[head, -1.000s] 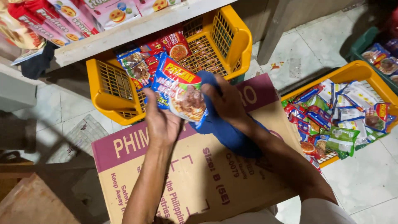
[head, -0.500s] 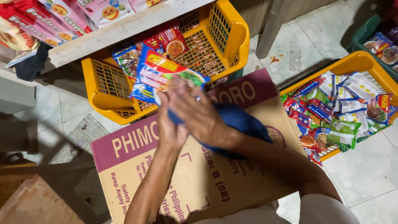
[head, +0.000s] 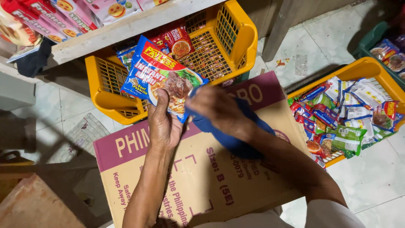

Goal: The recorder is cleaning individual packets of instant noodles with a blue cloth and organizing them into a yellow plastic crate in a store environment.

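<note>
Pale tiled floor (head: 363, 177), with a wooden shelf (head: 126, 29) above. A printed cardboard box (head: 211, 177) lies beneath both hands; a yellow plastic basket (head: 236, 33) sits beyond the fingertips, another yellow basket of packets (head: 358, 69) off to the right. Left hand (head: 163, 124) grasps an instant noodle packet (head: 162, 82), thumb across its lower edge. Right hand (head: 219, 109) clenches a blue cloth (head: 236, 135), touching the packet's right edge.

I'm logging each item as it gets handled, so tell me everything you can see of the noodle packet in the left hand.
The instant noodle packet is a flat, glossy plastic pouch, mostly blue with a red top band and a picture of noodles with meat and greens. It looks sealed and full, tilted face-up over the yellow basket. The left hand pinches its lower edge, thumb on the front. The right hand, holding a blue cloth, meets its lower right corner.
</note>
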